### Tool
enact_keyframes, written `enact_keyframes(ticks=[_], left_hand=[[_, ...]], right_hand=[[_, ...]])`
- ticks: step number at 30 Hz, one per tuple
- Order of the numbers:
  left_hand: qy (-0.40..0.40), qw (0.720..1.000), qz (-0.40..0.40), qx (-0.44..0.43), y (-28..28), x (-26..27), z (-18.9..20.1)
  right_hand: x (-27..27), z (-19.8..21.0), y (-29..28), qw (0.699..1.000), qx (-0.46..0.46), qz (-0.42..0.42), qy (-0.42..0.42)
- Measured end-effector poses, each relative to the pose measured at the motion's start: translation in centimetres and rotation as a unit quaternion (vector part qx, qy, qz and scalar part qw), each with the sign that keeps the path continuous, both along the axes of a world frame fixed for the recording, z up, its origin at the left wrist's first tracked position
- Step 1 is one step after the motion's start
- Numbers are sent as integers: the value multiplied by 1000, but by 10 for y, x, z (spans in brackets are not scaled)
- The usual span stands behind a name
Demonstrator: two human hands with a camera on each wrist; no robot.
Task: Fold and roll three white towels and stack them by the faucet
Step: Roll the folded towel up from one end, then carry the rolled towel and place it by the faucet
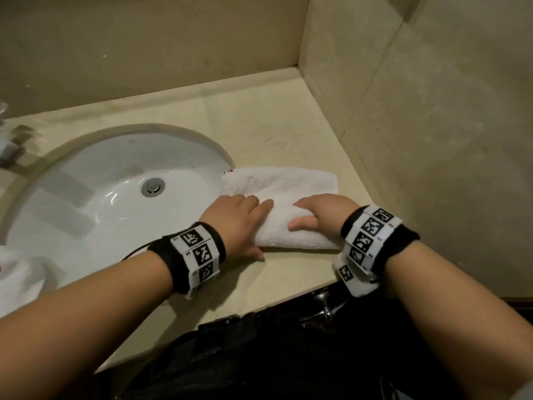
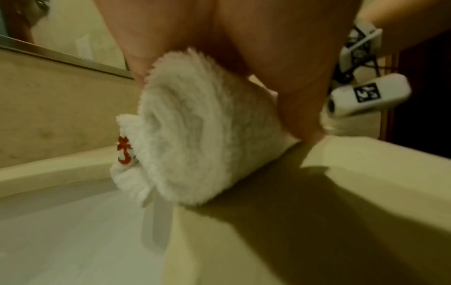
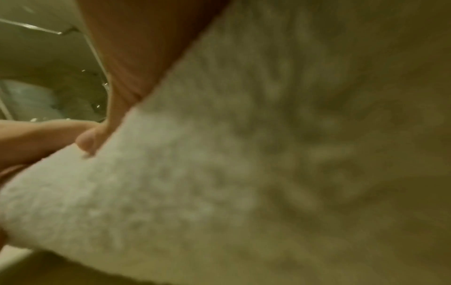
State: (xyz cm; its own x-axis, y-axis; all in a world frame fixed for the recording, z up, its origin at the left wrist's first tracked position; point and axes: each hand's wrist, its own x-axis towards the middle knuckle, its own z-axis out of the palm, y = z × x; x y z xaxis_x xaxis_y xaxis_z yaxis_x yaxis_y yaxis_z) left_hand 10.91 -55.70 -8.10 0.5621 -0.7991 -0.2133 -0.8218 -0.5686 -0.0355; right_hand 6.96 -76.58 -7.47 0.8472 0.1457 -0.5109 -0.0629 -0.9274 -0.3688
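1. At far left, a second white towel [image 1: 17, 272] lies crumpled on the counter edge, well apart from your grip, across the sink [image 1: 86, 180].
2. Your left hand [image 1: 236, 223] curls over the left end of the rolled towel [image 1: 288, 197]; fingers on top, thumb [image 1: 253, 254] down on the counter [image 1: 259, 134] at the roll's near side. The left wrist view shows the spiral end of the roll [image 2: 195, 135] under your palm, with red stitching on the unrolled layer beyond it.
3. The unrolled flat part extends away from both hands, toward the back wall, its left corner overhanging the sink rim.
4. Your right hand [image 1: 320, 215] grips the roll's right half, fingers wrapped over the top, thumb pressed against the near face.
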Motion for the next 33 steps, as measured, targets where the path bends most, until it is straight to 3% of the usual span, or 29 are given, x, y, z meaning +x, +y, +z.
enact_keyframes(ticks=[2, 5, 7, 9, 13, 15, 17, 20, 23, 25, 27, 29, 31, 33], left_hand=[[22, 1000, 5, -6, -1, 3, 1], [161, 986, 34, -26, -9, 24, 9], [220, 974, 43, -4, -13, 34, 14], [195, 980, 35, 4, -13, 33, 16], [16, 1000, 13, -13, -2, 11, 10], [-3, 1000, 24, -6, -3, 8, 8], [25, 999, 33, -24, -9, 18, 10], [137, 989, 46, -18, -15, 44, 18], [215, 973, 85, 7, -18, 57, 25], [160, 985, 59, 5, -20, 53, 30], [22, 1000, -4, -14, -17, 45, 29], [-59, 997, -54, 5, -11, 37, 25], [-50, 996, -46, 53, -10, 38, 23], [9, 998, -14, 54, -18, 50, 26]], right_hand=[[-2, 1, 0, 997, -34, 30, -60], [-22, -1, -1, 966, -114, 90, -215], [-28, -2, 0, 964, -132, 93, -211], [-19, 1, 1, 973, -128, 67, -180], [9, 14, -1, 999, -23, 14, -37], [15, 16, -2, 1000, 10, -2, 0], [13, 17, -2, 999, -12, 8, -48], [-2, 9, -4, 968, -86, 69, -224], [-10, 2, -2, 968, -136, 68, -202], [0, 5, -4, 985, -93, 25, -146], [12, 12, -10, 999, 22, -20, -43], [19, 17, -13, 996, 82, -34, 18], [21, 19, -11, 999, 37, -19, -14], [19, 18, -9, 989, -63, 5, -137]])
